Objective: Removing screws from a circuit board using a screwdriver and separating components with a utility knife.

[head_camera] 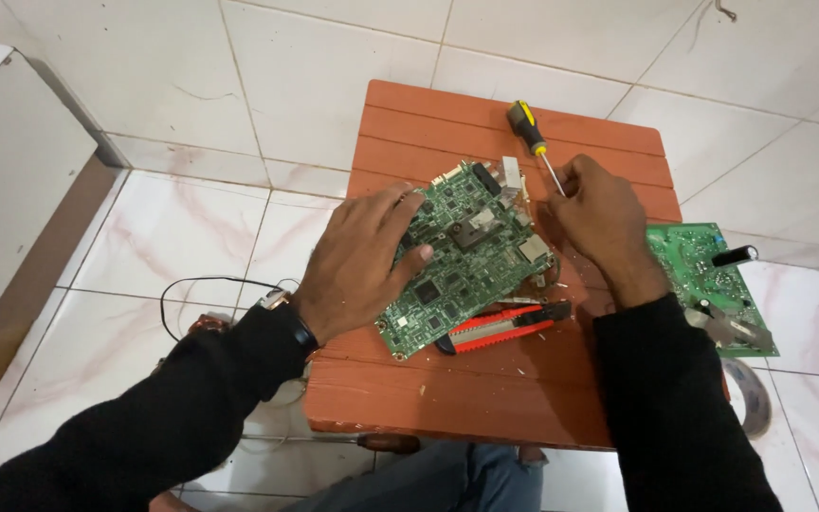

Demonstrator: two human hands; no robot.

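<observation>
A green circuit board [466, 256] lies tilted on a small orange wooden table [447, 398]. My left hand [362, 261] rests flat on the board's left side, fingers spread over it. My right hand [599, 223] is at the board's right edge, its fingers closed near the metal tip of a yellow-and-black screwdriver [528, 128] that lies on the table pointing toward it. I cannot tell whether the fingers grip the shaft. A red and black utility knife [500, 327] lies against the board's near edge.
A second green circuit board [708, 284] with a black capacitor lies on the floor right of the table. A black cable [196, 284] loops on the white tiles at left. A roll of tape [751, 393] sits at lower right. A grey cabinet [11, 190] stands far left.
</observation>
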